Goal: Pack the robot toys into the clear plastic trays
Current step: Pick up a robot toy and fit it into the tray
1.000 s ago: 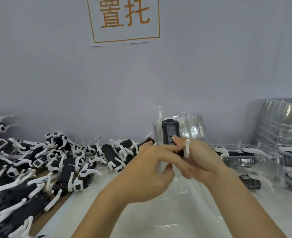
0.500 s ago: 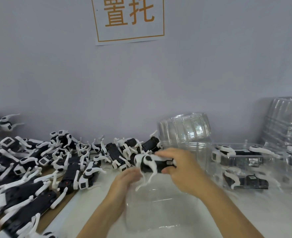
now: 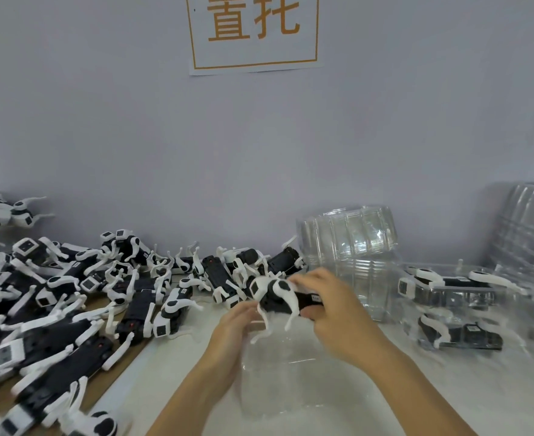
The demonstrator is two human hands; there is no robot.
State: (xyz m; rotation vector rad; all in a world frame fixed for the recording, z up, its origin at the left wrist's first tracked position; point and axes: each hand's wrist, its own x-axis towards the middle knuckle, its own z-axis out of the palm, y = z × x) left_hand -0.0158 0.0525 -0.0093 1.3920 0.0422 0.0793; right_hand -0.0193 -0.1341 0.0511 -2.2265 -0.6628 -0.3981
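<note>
A black-and-white robot dog toy (image 3: 275,294) hangs on its side above a clear plastic tray (image 3: 294,372) that lies on the white table in front of me. My right hand (image 3: 334,313) grips the toy's black rear body. My left hand (image 3: 237,325) is just below the toy's head, its fingers at the dangling white legs and the tray's left edge; whether it holds either is blurred. A heap of the same toys (image 3: 70,303) covers the left side of the table.
A packed clear tray (image 3: 457,297) holding two toys sits to the right. Empty clear trays stand stacked behind my hands (image 3: 347,237) and at the far right (image 3: 532,228). A grey wall with an orange-lettered sign (image 3: 254,29) closes off the back.
One second ago both hands held the toy upright against a raised tray. The toy has since turned sideways and come down, and the tray now lies flat under it.
</note>
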